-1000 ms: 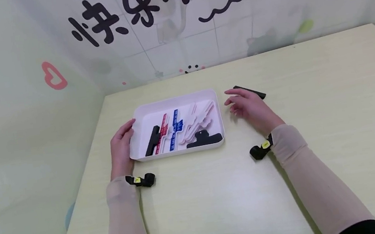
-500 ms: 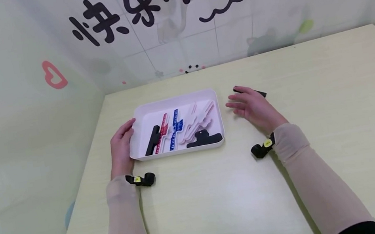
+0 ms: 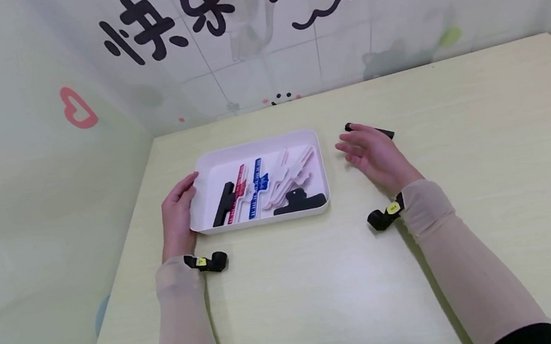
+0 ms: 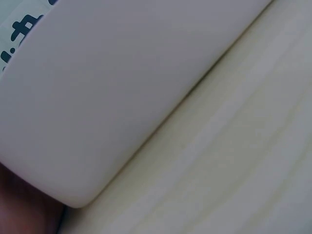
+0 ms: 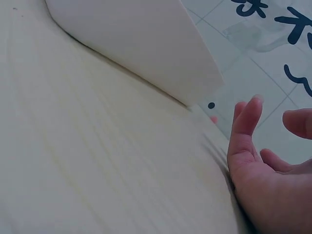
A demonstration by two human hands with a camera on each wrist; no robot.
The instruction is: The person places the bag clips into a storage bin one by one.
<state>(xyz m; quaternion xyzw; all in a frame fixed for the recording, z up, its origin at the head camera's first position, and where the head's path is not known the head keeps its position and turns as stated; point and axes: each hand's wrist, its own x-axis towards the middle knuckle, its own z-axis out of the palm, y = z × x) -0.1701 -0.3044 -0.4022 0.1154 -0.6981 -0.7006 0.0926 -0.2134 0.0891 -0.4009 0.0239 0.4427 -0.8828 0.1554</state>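
A shallow white tray (image 3: pixel 266 222) lies on the table. My left hand (image 3: pixel 176 221) rests against its left wall, fingertips near the rim, fingers fairly straight. In the tray are a black wide-jawed clip (image 3: pixel 224 204), another black clip (image 3: pixel 301 203), a red-and-white flat piece (image 3: pixel 240 191), a blue-and-white one (image 3: pixel 257 186) and several white pieces (image 3: pixel 289 179) of similar outline. Right of the tray, my right hand (image 3: pixel 376 155) has loosely bent fingers. A black bar-like thing (image 3: pixel 387 133) lies partly hidden behind it; whether a finger touches it, I cannot tell.
The pale wooden table (image 3: pixel 491 165) reaches a printed fabric backdrop (image 3: pixel 333 52) behind and on the left. Black cameras sit on both wrists. The tray's outer wall (image 5: pixel 136 44) shows in the right wrist view, left of the hand.
My right hand has shifted slightly right and its fingers have moved over the left part of the black bar-like thing, which has turned and slid slightly right. Left hand and tray stay put.
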